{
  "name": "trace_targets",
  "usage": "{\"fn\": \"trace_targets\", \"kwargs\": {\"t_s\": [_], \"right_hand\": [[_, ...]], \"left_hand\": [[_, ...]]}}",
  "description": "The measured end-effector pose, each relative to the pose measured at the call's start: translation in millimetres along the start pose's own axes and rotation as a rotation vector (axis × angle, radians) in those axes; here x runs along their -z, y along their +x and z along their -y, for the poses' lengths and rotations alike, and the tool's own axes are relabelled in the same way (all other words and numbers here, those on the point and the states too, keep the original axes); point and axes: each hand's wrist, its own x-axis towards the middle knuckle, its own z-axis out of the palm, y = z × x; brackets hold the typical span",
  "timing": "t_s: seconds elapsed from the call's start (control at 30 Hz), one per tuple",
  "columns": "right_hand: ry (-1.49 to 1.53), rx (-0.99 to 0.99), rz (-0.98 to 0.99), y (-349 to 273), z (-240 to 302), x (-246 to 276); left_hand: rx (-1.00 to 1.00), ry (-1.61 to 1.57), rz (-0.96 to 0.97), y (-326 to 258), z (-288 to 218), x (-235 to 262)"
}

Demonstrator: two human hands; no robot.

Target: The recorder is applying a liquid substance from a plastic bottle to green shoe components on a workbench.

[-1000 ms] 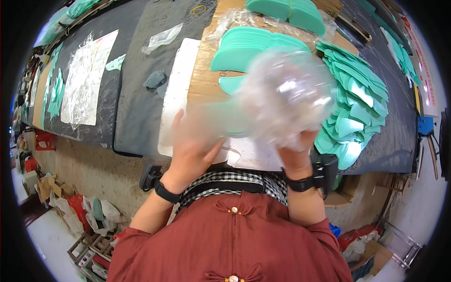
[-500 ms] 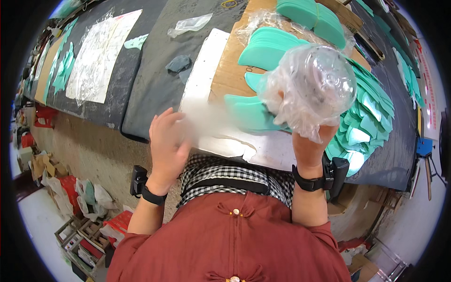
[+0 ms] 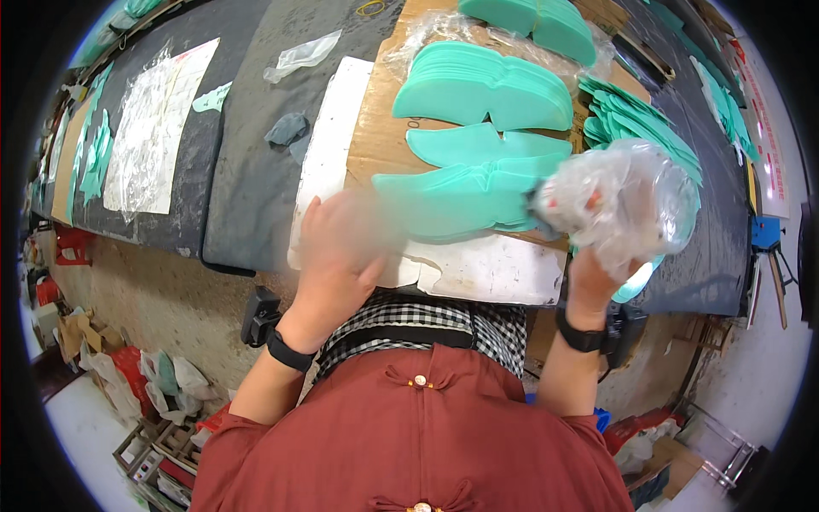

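My right hand (image 3: pixel 590 286) grips a clear rounded plastic bottle (image 3: pixel 674 200) wrapped in crinkled film, tilted with its dark, blurred end toward the left. That end hovers at the right end of the nearest turquoise sheet pieces (image 3: pixel 452 205), notched in the middle. Over the left end of these pieces lies my left hand (image 3: pixel 335 277), thumb apart from the fingers, which are partly blurred; nothing shows in it. Just behind is a single turquoise strip (image 3: pixel 452 145), and beyond it a thick stack of like pieces (image 3: pixel 486 85). Brown cardboard (image 3: pixel 367 154) and a white board (image 3: pixel 503 269) lie underneath.
A loose heap of turquoise pieces (image 3: pixel 640 119) lies right of the stacks, with another stack (image 3: pixel 533 26) at the far side. On the dark table's left are a grey rag (image 3: pixel 287 129), a plastic scrap (image 3: pixel 305 55) and a white sheet (image 3: pixel 162 128). Bags (image 3: pixel 171 375) sit on the floor.
My right hand has moved right and lower with the bottle, which now tips leftward and uncovers the turquoise pieces. My left hand has come right, onto the pieces' left end. The view has shifted slightly.
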Motion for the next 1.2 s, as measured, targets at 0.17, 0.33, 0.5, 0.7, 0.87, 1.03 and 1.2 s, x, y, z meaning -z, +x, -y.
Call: {"fn": "trace_targets", "kwargs": {"t_s": [0.17, 0.33, 0.5, 0.7, 0.87, 1.03, 1.2], "right_hand": [[-0.59, 0.234, -0.111, 12.2, -6.1, 15.6], [0.027, -0.202, 0.03, -60.3, -15.8, -14.1], [0.052, 0.237, 0.356, -38.3, 50.6, -103.2], [0.158, 0.364, 0.442, -22.3, 53.7, -165.8], [0.278, 0.005, 0.187, -5.1, 48.4, -142.9], [0.134, 0.346, 0.453, -7.1, 63.8, -167.1], [-0.058, 0.343, 0.302, 10.3, 49.9, -119.5]], "left_hand": [[-0.009, -0.012, 0.028, 3.1, 3.1, -2.6], [0.085, -0.123, -0.026, 0.6, 14.0, 0.9], [0.143, -0.136, -0.06, -22.5, 38.5, 15.2], [0.3, -0.275, -0.163, -46.7, 49.5, 29.9], [0.424, -0.191, -0.242, -40.0, 42.6, 50.9], [0.448, -0.366, -0.266, -17.3, 49.2, 47.6], [0.254, -0.207, -0.233, 35.6, 30.2, 41.8]]}}
